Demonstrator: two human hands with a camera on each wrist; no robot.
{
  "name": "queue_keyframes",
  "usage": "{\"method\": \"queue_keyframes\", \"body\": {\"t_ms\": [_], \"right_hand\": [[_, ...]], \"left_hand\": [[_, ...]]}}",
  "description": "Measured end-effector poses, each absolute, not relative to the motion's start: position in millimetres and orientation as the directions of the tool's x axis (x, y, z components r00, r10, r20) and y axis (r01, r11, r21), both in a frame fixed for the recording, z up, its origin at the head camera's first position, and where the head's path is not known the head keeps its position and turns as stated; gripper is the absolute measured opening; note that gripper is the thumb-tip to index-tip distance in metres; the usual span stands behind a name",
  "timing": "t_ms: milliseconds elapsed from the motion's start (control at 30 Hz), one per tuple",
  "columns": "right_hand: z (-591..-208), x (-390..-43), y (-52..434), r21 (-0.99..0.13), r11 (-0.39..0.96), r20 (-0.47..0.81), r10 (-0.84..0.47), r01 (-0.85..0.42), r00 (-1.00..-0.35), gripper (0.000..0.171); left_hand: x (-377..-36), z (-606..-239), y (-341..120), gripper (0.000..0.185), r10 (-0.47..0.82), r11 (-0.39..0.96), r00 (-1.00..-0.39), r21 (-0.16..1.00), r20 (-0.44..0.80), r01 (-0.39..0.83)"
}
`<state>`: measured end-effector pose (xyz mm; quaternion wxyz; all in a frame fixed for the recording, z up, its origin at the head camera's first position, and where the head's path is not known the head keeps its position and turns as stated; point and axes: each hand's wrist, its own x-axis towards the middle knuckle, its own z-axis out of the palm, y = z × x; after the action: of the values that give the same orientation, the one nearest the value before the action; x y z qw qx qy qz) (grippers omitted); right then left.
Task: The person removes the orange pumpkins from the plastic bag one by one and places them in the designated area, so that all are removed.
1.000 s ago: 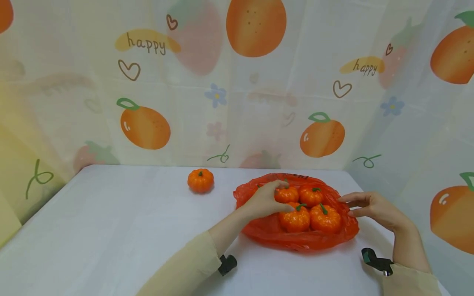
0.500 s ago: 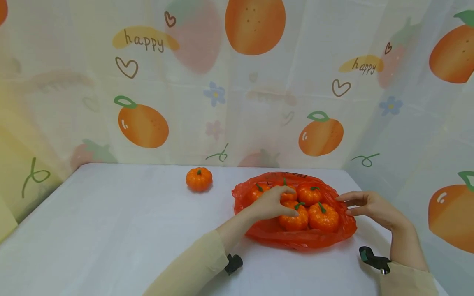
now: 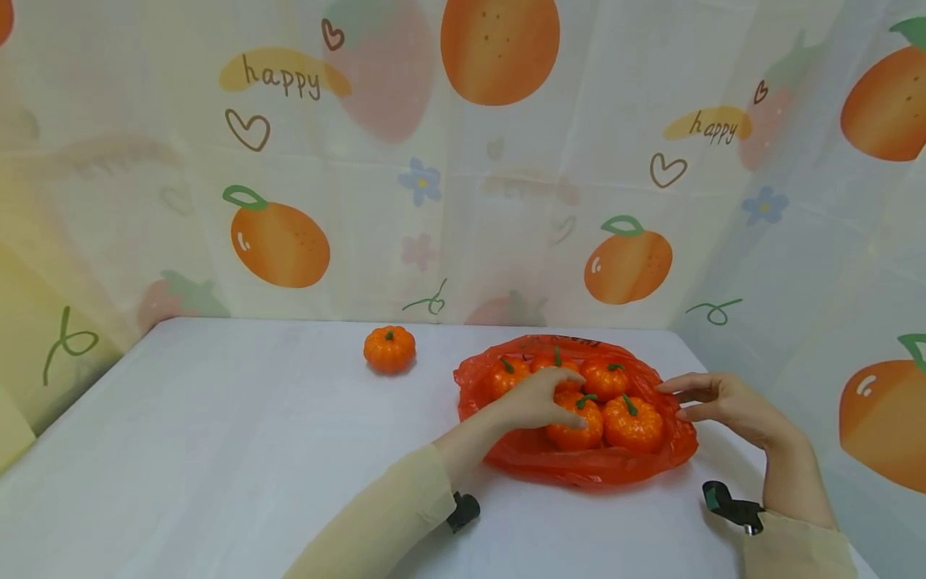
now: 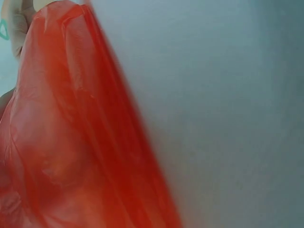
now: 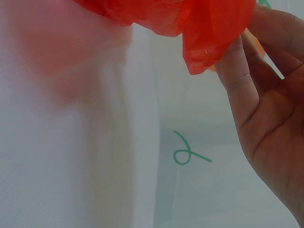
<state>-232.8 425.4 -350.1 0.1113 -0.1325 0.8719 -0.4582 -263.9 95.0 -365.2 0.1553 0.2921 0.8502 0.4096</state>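
On the white table a red plastic bag (image 3: 579, 470) lies open, with several small orange pumpkins in it. My left hand (image 3: 531, 402) is over the bag's mouth, fingers spread. Its thumb lies across the front-left pumpkin (image 3: 575, 434) and its fingers reach over the back-middle pumpkin (image 3: 553, 364). No grip on either shows. My right hand (image 3: 731, 406) pinches the right edge of the bag between thumb and fingers. In the right wrist view the bag's red film (image 5: 209, 42) meets the fingertips. The left wrist view shows mostly the bag's side (image 4: 80, 133).
A single orange pumpkin (image 3: 390, 349) stands outside the bag, near the table's back edge. Behind the table hangs a curtain (image 3: 463, 177) printed with fruit. A black wrist camera (image 3: 732, 508) sits by the right sleeve, close to the tabletop (image 3: 239, 450).
My left hand has shifted right and slightly down over the pumpkins, uncovering the back-left one. The right hand keeps its place at the bag's edge. The view has tilted slightly.
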Motion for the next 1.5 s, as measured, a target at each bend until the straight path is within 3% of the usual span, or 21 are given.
{"method": "queue_keyframes", "body": {"t_ms": [900,1500], "right_hand": [[-349.0,-231.9,424.3,-0.819,0.566,-0.108,-0.310,-0.092,-0.945,0.041],[-349.0,-231.5,423.4,-0.819,0.565,-0.101,-0.307,-0.096,-0.946,0.040]], "left_hand": [[-266.4,-372.8,97.1,0.064,0.660,0.533,-0.747,0.752,-0.083,0.388],[-260.0,-368.6,95.9,0.066,0.649,0.558,-0.757,0.727,-0.081,0.401]]}}
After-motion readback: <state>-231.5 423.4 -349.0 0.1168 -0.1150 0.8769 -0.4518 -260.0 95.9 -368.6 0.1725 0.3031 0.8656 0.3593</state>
